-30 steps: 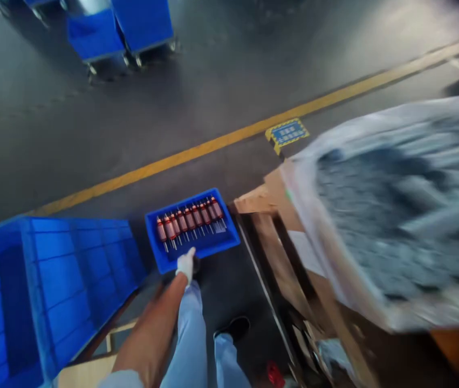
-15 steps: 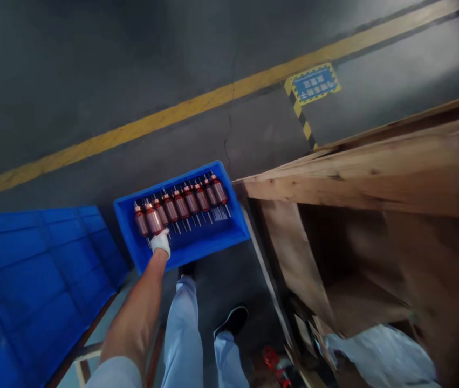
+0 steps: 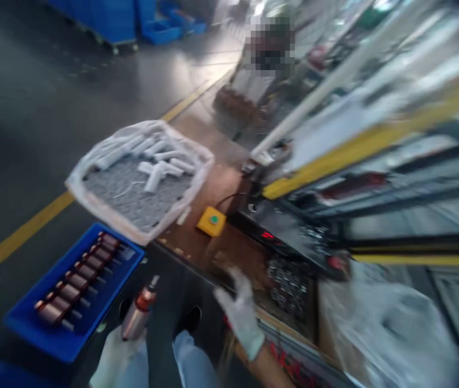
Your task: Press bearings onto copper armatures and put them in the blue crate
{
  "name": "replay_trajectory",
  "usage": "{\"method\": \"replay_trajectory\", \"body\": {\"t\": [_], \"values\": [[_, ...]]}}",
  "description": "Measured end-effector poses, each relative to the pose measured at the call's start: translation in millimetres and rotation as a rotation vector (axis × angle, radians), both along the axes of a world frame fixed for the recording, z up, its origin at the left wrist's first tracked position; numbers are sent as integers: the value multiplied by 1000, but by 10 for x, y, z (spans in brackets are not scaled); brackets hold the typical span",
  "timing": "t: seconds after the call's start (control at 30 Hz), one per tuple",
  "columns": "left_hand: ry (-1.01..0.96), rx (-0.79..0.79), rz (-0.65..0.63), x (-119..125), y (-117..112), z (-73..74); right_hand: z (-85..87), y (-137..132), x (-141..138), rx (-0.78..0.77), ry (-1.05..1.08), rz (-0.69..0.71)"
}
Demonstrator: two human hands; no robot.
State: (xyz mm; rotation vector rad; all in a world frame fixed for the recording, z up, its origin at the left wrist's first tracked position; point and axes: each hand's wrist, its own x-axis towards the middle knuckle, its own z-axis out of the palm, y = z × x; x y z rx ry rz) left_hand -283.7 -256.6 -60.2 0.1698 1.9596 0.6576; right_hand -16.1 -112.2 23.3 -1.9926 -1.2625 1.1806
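Note:
My left hand (image 3: 118, 350), in a white glove, is closed around a copper-wound motor rotor (image 3: 137, 315) and holds it upright just right of a blue tray (image 3: 57, 337). A row of several similar rotors (image 3: 79, 279) lies in that tray. My right hand (image 3: 240, 310), also gloved, hovers with fingers spread over the edge of a brown workbench (image 3: 221, 242), holding nothing. The picture is blurred by motion.
A box lined with white plastic (image 3: 140, 175) holds grey cylindrical parts on the bench's left end. A yellow button box (image 3: 212, 221) and a dark machine with a red display (image 3: 289, 231) sit further right. A person (image 3: 267, 59) stands far back. A yellow line (image 3: 19, 234) marks the floor.
The view has swung up from the floor tray to the workbench. My left hand lifted one rotor out of the blue tray. My right hand has come into view.

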Motion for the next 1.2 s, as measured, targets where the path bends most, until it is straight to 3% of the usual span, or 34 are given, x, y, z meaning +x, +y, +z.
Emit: {"method": "replay_trajectory", "body": {"t": [0.07,0.13,0.23,0.3,0.37,0.43,0.5,0.6,0.73,0.83,1.03,1.2], "values": [[-87,98,-254,503,350,271,382,-118,64,-138,421,3],[-151,230,-611,1022,693,529,711,-172,148,-191,713,-52],[-177,405,-1164,1688,1204,813,1088,-181,578,-61,688,-310],[-98,408,-1384,2053,1555,895,1228,-193,1026,17,583,-446],[48,381,-1493,2410,1887,889,1276,-229,1464,75,467,-508],[190,374,-1521,2788,2155,820,1253,-285,1789,131,377,-540],[306,354,-1540,3158,2330,721,1192,-346,1970,160,347,-574],[425,307,-1592,3549,2439,579,1088,-412,2028,154,385,-633],[473,374,-1693,3568,2465,464,1006,-366,1940,144,418,-702],[476,422,-1767,3256,2489,432,1003,-207,1855,173,362,-744],[520,433,-1764,2421,2555,400,929,221,1583,215,276,-895],[431,468,-1751,2191,2582,356,641,446,1283,160,561,-1042]]}}
